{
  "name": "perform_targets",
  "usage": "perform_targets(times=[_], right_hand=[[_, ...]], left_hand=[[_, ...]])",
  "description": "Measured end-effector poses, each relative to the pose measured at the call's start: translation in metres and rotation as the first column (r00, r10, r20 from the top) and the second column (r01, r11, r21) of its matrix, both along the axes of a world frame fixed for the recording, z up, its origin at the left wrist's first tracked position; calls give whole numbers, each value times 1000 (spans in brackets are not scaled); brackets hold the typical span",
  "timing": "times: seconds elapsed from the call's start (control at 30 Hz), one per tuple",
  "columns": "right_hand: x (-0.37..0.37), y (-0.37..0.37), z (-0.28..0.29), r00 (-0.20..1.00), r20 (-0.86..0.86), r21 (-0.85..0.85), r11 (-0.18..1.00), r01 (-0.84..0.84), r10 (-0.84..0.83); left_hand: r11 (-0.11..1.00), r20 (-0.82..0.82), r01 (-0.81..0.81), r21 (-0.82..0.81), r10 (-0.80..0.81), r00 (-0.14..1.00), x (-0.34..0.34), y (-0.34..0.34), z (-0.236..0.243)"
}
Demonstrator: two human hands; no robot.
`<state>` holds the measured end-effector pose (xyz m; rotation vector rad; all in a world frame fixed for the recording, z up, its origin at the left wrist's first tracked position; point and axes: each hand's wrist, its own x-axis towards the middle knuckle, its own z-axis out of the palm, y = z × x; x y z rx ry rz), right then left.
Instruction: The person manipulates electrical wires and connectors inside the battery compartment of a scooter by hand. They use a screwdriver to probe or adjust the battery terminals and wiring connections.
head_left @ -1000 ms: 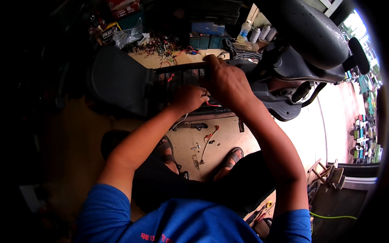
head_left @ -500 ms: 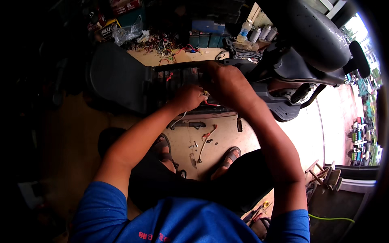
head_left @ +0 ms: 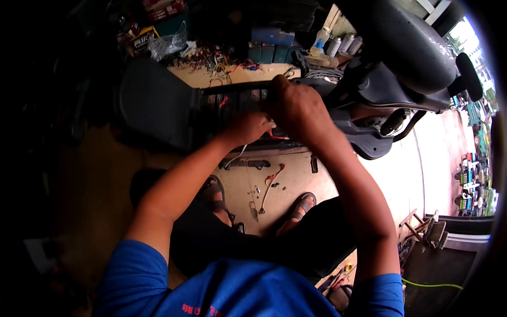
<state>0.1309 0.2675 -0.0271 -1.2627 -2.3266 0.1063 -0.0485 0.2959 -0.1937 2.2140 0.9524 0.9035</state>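
Both my hands work over the open battery compartment (head_left: 224, 113) of a black electric scooter that lies crosswise in front of me, with red terminal covers (head_left: 223, 100) on the black batteries (head_left: 244, 101). My left hand (head_left: 248, 128) is closed at the near side of the compartment, pinching something too small to make out by a red wire (head_left: 275, 137). My right hand (head_left: 301, 108), just above and right of it, is closed around something its fingers hide. A white cable (head_left: 240, 155) hangs below my left hand. A black floorboard (head_left: 152, 107) forms the scooter's left part.
The seat (head_left: 412, 50) juts up at the right. Behind the scooter lie tangled wires (head_left: 211, 61), battery boxes (head_left: 268, 52) and spray cans (head_left: 347, 43). A loose cable (head_left: 272, 186) and small parts lie between my sandalled feet. A folded stool (head_left: 422, 230) stands at the right.
My right hand and forearm have shifted and turned slightly over the compartment, its fingertips dipping and rising again. My left hand stays in much the same place, still pinched.
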Motion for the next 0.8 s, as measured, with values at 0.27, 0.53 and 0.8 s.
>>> perform_targets(times=[0.27,0.53,0.8], right_hand=[[-12,-3,-17,995,100,36,999,-2,-1],[10,4,-16,965,-137,-78,968,-237,225],[-14,-9,-28,953,-301,-56,998,27,-43]], left_hand=[[999,-103,-31,16,32,994,0,6,-1],[972,-174,-228,62,236,956,3,-25,56],[972,-472,-213,101,236,849,5,-8,50]])
